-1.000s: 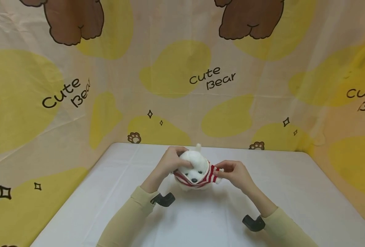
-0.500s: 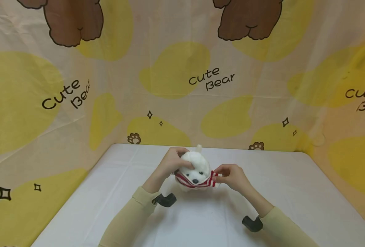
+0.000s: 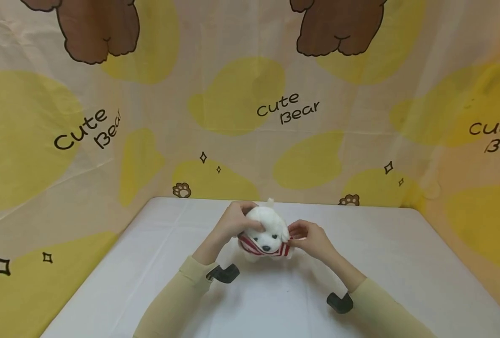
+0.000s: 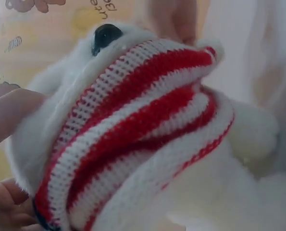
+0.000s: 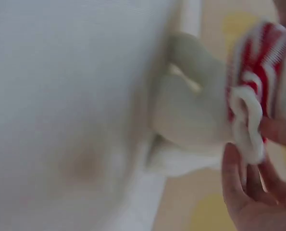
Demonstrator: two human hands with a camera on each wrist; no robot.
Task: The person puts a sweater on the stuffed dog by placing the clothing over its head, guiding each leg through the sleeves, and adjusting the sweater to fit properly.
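My left hand (image 3: 233, 220) clamps its grip round the plush dog's (image 3: 266, 225) head; my right hand (image 3: 309, 237) pinches the edge of the red-and-white striped sweater (image 3: 261, 249) bunched at its neck. The dog stands between my hands on the desk (image 3: 402, 263). I judge I'm mid-pull on the collar; next I need an even tug on both sides.
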